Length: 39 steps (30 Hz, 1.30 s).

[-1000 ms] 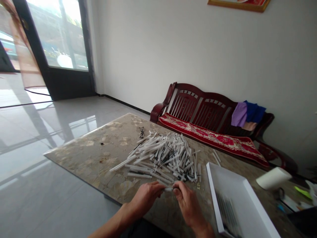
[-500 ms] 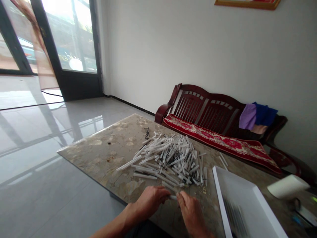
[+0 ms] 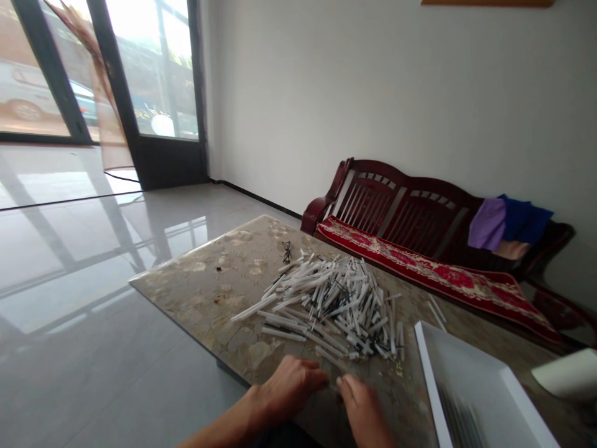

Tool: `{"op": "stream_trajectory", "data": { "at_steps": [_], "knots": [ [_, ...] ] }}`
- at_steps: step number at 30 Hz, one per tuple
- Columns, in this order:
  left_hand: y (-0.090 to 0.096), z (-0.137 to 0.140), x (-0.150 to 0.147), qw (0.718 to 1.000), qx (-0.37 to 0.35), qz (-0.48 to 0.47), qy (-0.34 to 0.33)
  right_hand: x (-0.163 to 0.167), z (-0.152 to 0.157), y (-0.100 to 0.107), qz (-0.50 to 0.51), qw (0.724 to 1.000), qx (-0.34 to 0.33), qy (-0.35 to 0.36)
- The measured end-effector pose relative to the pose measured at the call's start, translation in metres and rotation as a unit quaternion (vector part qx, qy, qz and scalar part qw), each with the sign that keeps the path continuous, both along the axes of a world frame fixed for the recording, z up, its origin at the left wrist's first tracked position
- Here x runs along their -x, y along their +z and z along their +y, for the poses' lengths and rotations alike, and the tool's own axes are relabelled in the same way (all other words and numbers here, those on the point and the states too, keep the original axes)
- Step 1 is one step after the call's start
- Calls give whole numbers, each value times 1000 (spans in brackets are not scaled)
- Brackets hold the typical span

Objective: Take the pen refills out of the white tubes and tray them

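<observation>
Right up close, the left hand (image 3: pixel 298 382) and right hand (image 3: pixel 361 404) sit over the near part of the table (image 3: pixel 186 280), fingertips curled toward each other with a small gap between. Honestly can't tell if either one's pinching anything, too blurry in there. My read: this is the fiddly two-handed fingertip step, and the next move calls for a light, precise touch, not muscle.

Off by the right hand there's a white tray (image 3: pixel 485 364) with thin dark strips (image 3: pixel 461 415) lying along its left side. Just past the hands is the messy pile of slim white sticks (image 3: pixel 326 292), with a couple of strays farther back. Way behind that, a dark red bench with a flowery cushion (image 3: pixel 443 274).
</observation>
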State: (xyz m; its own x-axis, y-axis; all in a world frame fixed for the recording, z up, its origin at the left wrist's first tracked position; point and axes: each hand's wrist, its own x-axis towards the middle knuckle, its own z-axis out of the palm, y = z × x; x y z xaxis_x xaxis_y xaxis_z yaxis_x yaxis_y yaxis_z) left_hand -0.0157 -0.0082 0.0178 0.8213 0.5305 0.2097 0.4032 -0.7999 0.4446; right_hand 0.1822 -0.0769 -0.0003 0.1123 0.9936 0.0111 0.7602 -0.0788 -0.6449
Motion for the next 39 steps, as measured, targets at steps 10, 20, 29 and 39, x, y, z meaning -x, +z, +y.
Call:
{"op": "stream_trajectory", "data": {
  "at_steps": [10, 20, 29, 39],
  "knots": [
    [-7, -4, -6, 998, -47, 13, -30, 4, 3, -1, 109, 990, 76, 45],
    [2, 45, 35, 968, 48, -82, 233, -13, 3, -12, 287, 943, 161, -51],
    [16, 117, 2, 960, 15, -23, 280, -4, 0, -14, 324, 935, 111, -93],
    [2, 138, -14, 960, -5, -9, 280, -5, -4, -24, 341, 929, 102, -98]
  ]
}}
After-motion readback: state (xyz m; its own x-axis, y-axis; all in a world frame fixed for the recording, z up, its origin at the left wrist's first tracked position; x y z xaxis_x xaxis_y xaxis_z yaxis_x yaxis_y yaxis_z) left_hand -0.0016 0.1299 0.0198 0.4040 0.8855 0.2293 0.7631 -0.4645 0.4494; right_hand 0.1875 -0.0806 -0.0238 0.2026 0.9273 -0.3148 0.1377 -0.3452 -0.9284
